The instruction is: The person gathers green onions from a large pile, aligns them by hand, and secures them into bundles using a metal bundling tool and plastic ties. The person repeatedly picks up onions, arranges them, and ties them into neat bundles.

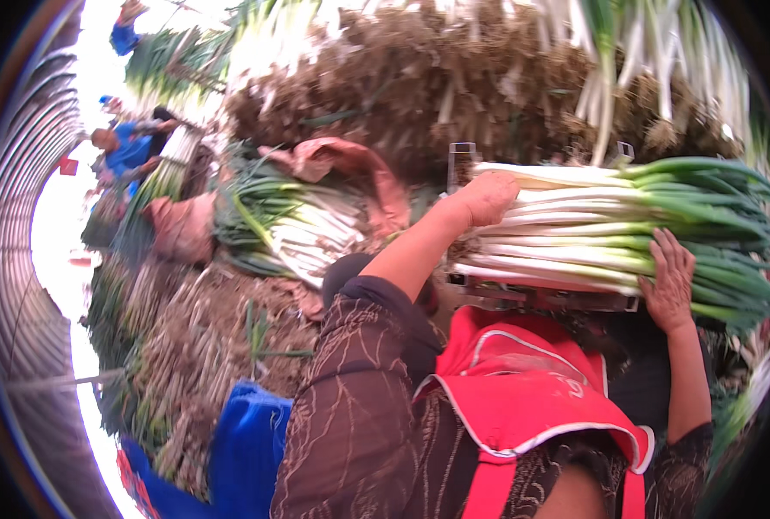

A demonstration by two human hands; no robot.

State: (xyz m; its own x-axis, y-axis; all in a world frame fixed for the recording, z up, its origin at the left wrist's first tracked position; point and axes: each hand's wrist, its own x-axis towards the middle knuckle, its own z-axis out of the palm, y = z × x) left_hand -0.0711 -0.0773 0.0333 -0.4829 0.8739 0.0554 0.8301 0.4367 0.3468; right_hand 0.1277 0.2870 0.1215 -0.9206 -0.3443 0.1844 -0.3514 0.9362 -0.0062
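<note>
A wide bunch of long green onions [573, 220] lies in a low metal frame [462, 156] before me, white stalks to the left and green leaves to the right. My left hand [494, 198] rests over the white ends at the upper left of the bunch, its fingers curled down; whether they grip a stalk is hidden. Lower right, my right hand [670, 279] lies on the near edge of the bunch where white turns green, fingers spread. A red apron [540, 389] with white edging covers my front.
Behind the frame stands a large heap of green onions with dirty roots [424, 84]. Another pile [313, 227] lies left beside reddish cloth [385, 181]. More onions [197, 350] and blue fabric [248, 441] are at lower left. A person in blue [128, 149] works farther off.
</note>
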